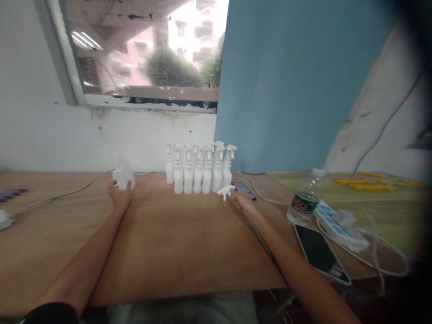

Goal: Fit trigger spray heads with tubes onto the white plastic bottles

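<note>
On the left side of the table, my left hand (120, 194) grips a white bottle (123, 173) low on its body. The bottle stands upright and has no spray head on its neck. To the right, my right hand (240, 200) pinches a white spray head (224, 192) by one end, in front of the group of bottles. Several white spray bottles (188, 173) stand upright close together between my hands, with spray heads on them. Those at the back are partly hidden.
A phone (248, 190) lies just behind my right hand, and a larger phone (321, 253) near the right edge. A clear water bottle (305, 200) stands beside a white power strip (342, 227) with loose cables. Yellow items (366, 183) lie farther right. A window and blue curtain (290, 85) are behind.
</note>
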The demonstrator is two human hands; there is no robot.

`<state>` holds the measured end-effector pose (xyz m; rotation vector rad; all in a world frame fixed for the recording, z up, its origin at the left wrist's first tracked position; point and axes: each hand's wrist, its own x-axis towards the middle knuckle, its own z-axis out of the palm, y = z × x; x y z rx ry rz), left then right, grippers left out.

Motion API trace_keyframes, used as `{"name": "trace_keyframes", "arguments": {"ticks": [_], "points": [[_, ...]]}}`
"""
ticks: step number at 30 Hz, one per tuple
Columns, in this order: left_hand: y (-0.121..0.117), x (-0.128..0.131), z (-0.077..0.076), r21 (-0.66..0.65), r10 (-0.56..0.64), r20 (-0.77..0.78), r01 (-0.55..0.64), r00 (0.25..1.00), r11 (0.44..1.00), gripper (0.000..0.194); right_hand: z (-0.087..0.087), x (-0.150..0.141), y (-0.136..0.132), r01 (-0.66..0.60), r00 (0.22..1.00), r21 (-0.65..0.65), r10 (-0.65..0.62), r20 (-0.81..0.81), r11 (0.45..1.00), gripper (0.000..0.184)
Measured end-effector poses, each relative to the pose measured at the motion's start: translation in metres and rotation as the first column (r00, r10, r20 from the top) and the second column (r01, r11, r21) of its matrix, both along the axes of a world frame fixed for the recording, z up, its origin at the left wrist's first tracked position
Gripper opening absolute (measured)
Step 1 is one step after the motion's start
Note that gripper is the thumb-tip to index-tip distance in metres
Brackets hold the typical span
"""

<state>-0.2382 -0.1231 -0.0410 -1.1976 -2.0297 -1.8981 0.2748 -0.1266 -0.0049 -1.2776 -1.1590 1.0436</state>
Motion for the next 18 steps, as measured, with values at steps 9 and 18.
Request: {"name": "trace_keyframes", "arguments": {"ticks": [9,18], "points": [[-0.023,0.096,0.008,-0.053,-0.467,-0.288,0.473,0.836,0.879,0.028,0.004,-0.002,-0.005,-0.052,0.997,-0.029,0.053,0.054,0.998,0.039],[-0.042,0.141,0.006,-0.188,-0.706,-0.356,0.693,0.612,0.696,0.014,-0.004,-0.001,-0.004,-0.103,0.979,-0.144,0.126,0.159,0.984,0.038]]}}
